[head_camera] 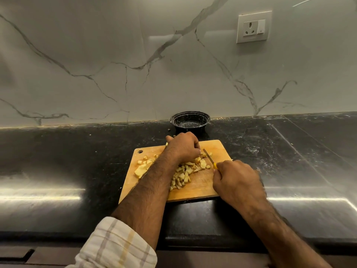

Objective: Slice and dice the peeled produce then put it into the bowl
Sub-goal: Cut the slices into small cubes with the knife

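- Head view: black stone counter [77, 151] under a veined marble wall [96, 64] with a socket [253, 27].
- Wooden cutting board [197, 187] carries diced produce [185, 172]; black bowl [190, 121] behind it.
- Left hand [183, 147] curled over pieces.
- Right hand [236, 180] grips a knife [209, 158].

Single head-worn wide-angle view, looking forward and steeply down from above the person's forearms onto the black desk [58, 151]. It faces the marble wall [116, 55], with the cutting board [201, 190] close and central in frame.
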Motion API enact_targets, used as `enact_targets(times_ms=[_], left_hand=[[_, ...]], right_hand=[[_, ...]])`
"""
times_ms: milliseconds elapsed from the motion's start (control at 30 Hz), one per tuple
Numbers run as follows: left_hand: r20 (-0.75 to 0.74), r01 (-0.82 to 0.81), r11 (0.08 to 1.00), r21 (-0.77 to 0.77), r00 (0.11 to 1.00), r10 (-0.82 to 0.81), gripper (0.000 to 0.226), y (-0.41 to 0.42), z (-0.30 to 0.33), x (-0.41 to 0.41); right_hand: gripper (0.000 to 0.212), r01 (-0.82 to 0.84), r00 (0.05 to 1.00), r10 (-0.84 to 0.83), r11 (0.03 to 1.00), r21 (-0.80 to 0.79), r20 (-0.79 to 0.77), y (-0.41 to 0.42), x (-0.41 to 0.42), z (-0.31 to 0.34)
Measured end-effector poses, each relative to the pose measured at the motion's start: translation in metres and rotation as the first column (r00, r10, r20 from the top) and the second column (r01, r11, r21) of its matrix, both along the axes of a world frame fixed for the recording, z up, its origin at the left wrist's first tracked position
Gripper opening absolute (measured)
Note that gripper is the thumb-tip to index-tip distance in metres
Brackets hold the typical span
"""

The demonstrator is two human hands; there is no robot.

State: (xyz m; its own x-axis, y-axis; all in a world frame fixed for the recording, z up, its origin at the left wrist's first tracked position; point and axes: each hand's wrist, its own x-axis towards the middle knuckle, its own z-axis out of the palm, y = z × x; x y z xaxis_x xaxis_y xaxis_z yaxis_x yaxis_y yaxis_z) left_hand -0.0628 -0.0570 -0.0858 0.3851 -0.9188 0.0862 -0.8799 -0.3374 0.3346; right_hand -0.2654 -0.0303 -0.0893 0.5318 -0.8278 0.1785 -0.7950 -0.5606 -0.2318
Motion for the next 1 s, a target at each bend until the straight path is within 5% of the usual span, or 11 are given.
enact_targets(times_ms=[333, 700, 1000], left_hand=[[0.003, 0.036, 0.999, -0.005, 0.999, -0.036, 0.015, 0.002, -0.003, 0.0], [-0.038, 0.014, 0.997, -0.079, 0.999, -0.017, 0.002, 0.003, -0.001, 0.007], [-0.097, -0.118, 0.993, -0.017, 0.989, 0.116, 0.008, 0.0, -0.001, 0.002]], right_hand=[[0.032, -0.022, 0.998, 0.025, 0.999, 0.047, -0.051, -0.005, -0.003, 0.007], [0.034, 0.041, 0.983, -0.025, 0.996, -0.082, 0.18, -0.006, -0.012, -0.001], [0.035, -0.059, 0.997, 0.058, 0.998, 0.017, 0.052, -0.004, -0.003, 0.003]])
